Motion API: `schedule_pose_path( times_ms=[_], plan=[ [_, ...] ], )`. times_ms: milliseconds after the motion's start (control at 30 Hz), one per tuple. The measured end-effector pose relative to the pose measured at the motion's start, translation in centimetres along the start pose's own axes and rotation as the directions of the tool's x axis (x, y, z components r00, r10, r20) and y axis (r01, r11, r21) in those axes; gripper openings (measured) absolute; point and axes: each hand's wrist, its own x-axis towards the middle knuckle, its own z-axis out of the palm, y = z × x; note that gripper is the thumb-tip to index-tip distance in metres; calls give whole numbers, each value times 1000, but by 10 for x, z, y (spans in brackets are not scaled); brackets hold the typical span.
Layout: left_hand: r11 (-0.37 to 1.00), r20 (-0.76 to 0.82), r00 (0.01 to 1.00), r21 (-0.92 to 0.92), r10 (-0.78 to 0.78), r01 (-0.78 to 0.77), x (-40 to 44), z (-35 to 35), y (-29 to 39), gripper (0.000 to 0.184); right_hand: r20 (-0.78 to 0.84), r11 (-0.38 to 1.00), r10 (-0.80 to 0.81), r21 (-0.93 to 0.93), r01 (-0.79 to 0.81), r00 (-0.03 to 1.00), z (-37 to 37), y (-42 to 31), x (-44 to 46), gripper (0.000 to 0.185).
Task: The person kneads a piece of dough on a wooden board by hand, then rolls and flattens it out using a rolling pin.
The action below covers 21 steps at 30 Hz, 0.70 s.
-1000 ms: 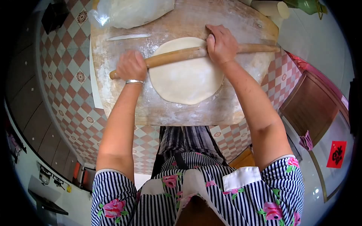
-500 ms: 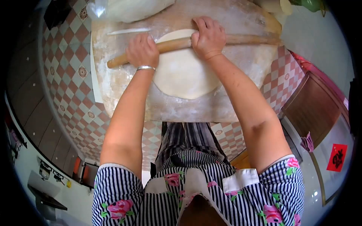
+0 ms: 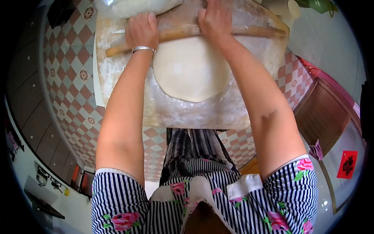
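A long wooden rolling pin [image 3: 179, 33] lies across the far edge of a round, flat sheet of dough [image 3: 191, 72]. My left hand [image 3: 142, 30], with a silver bracelet at the wrist, is closed over the pin left of the dough. Over the pin's middle, at the dough's far right edge, my right hand [image 3: 216, 19] is closed too, its fingertips partly hidden. Beneath everything is a floured wooden board [image 3: 179, 115]. Both ends of the pin stick out past my hands.
A large whitish mass [image 3: 144, 7], perhaps covered dough, sits at the board's far left. A pale cylindrical object [image 3: 293, 8] and a green object [image 3: 322, 4] are at the far right. A brown wooden panel [image 3: 323, 109] stands right of the board, above tiled floor [image 3: 74, 58].
Both hands have pushed the rolling pin away from my body, from over the dough's upper part to its far edge. More of the dough's surface shows now.
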Motion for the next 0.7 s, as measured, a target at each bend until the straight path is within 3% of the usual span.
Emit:
schedule_pose_path(
  times_ms=[67, 167, 200, 267, 367, 400, 467, 533, 600, 667, 700],
  plan=[
    [999, -123, 992, -37, 35, -40, -4, 0, 1, 24, -80, 998, -16, -61, 11, 997, 9, 5, 4, 51],
    [975, -382, 921, -220, -73, -14, -71, -1, 20, 23, -118, 996, 17, -82, -27, 993, 14, 16, 6, 54],
    [946, -274, 932, -284, -236, 156, -96, -4, 27, 25, -119, 996, 36, -73, -45, 992, 11, 14, 4, 55],
    [800, -37, 847, -355, -530, 485, -129, -2, 37, 32, -101, 991, -124, -62, 118, 987, 4, 22, -12, 55],
    [799, 364, 760, -66, -539, 598, -123, -20, 28, 44, -11, 940, -320, -130, 316, 947, -34, 55, -58, 44],
    [799, 419, 746, -77, -517, 597, -126, -23, 24, 45, 32, 911, -378, -162, 378, 925, -50, 71, -73, 38],
    [795, 525, 707, -92, -473, 600, -136, -23, 29, 46, 245, 892, -349, -209, 400, 905, -87, 111, -92, 41],
    [782, 466, 753, -182, -465, 596, -183, -25, 34, 44, 349, 902, -323, -169, 398, 880, -107, 120, -127, 36],
    [804, 511, 704, -40, -493, 593, -234, -42, 47, 41, 343, 913, -346, -92, 398, 873, -126, 108, -173, 39],
    [826, 444, 813, -235, -377, 512, -288, -61, 52, 35, 337, 888, -409, -68, 455, 848, -141, 103, -214, 47],
    [891, 262, 915, -260, -307, 373, -290, -62, 52, 32, 323, 886, -427, -36, 462, 845, -144, 100, -234, 48]
  ],
)
